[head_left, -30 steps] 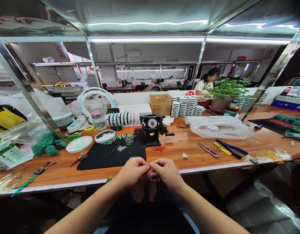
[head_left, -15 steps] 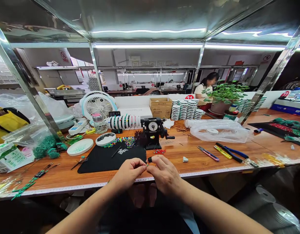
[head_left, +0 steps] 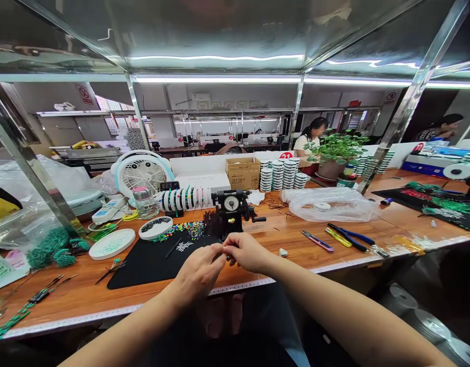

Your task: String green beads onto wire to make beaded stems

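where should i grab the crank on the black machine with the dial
Likely best by its black handle, at the outer end, with the right hand coming from the right. The handle sticks out sideways to the right of the machine, roughly level, while the white spools line up on the machine's left.

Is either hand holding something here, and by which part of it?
The left hand and right hand meet fingers to fingers; anything between them is too small and covered to identify, so the part held cannot be told.
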A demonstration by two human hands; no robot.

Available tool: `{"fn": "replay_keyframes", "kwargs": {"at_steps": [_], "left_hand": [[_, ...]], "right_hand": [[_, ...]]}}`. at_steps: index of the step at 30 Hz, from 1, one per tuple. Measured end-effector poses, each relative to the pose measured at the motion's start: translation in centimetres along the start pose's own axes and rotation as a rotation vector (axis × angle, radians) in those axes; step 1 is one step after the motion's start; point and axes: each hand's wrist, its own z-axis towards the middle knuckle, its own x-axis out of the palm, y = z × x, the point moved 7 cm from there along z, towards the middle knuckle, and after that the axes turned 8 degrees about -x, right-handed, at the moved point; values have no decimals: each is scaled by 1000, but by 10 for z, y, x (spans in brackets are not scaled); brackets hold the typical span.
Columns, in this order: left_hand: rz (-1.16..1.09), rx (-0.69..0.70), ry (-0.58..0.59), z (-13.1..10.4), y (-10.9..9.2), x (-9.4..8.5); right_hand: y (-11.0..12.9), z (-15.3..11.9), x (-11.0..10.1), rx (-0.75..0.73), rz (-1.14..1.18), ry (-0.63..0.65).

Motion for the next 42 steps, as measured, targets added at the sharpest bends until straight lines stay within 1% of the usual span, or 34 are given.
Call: {"fn": "replay_keyframes", "kwargs": {"at_steps": [3,4,5,6,8,9,10,11,12,13,14,15,16,17,18,19,20,21,22,23,24,26,28,30,32,33,35,36,37,38,40,41,42], "left_hand": [[-43,58,37,5,-6,-3],[-87,43,45,6,-7,-4],[-150,3,36,7,-7,-6],[-232,-70,12,8,-4,-8],[-473,-299,-41,6,8,-8],[-624,-431,-56,3,15,-5],[-779,-551,-59,-1,21,0],[-925,-648,-55,-6,24,6],[-1052,-720,-52,-10,26,11],[-1151,-764,-60,-13,28,14],[-1217,-790,-75,-16,29,15],[-1255,-802,-92,-17,30,15],[-1265,-804,-105,-18,32,14],[-1241,-799,-110,-19,33,12],[-1182,-778,-106,-19,35,9],[-1089,-733,-95,-18,34,5],[-967,-669,-79,-17,33,1],[-826,-592,-62,-15,30,-3],[-683,-510,-50,-14,26,-6],[-551,-429,-48,-14,21,-8],[-434,-357,-56,-15,18,-9],[-221,-238,-86,-17,13,-8],[0,-108,-143,-18,8,-6],[198,12,-197,-18,4,-4],[293,101,-215,-17,0,-1],[299,125,-208,-16,-1,0],[222,123,-167,-14,-2,1],[130,85,-146,-12,-1,1],[5,18,-135,-11,2,0],[-152,-75,-129,-11,6,-1],[-527,-343,-133,-12,22,0],[-716,-487,-137,-15,30,4],[-889,-616,-139,-19,36,8]], "right_hand": [[-4,7,-3,19,13,45],[-3,6,-5,18,7,36],[-1,3,-9,-2,-13,-13],[3,-1,-16,-42,-51,-101],[15,-16,-28,-136,-149,-328],[19,-25,-30,-162,-179,-407],[20,-31,-27,-161,-180,-423],[19,-35,-18,-131,-138,-373],[14,-37,-6,-76,-57,-282],[10,-39,7,-26,35,-198],[7,-42,17,6,111,-144],[5,-44,23,8,144,-139],[5,-46,25,-28,117,-175],[9,-48,22,-106,29,-230],[16,-50,20,-216,-104,-275],[24,-52,19,-345,-250,-294],[32,-54,21,-474,-384,-281],[38,-54,24,-580,-482,-238],[42,-53,27,-645,-538,-182],[43,-49,27,-662,-557,-135],[43,-43,26,-638,-547,-109],[39,-27,18,-515,-473,-135],[29,-10,12,-340,-314,-152],[11,5,15,-127,-98,-78],[-6,11,23,52,62,14],[-12,12,26,95,94,33],[-16,10,26,98,92,22],[-15,8,24,70,69,-5],[-11,4,20,13,24,-61],[-4,-1,13,-66,-42,-146],[17,-16,-2,-243,-202,-354],[26,-24,-7,-302,-266,-436],[30,-31,-8,-315,-297,-471]]}}
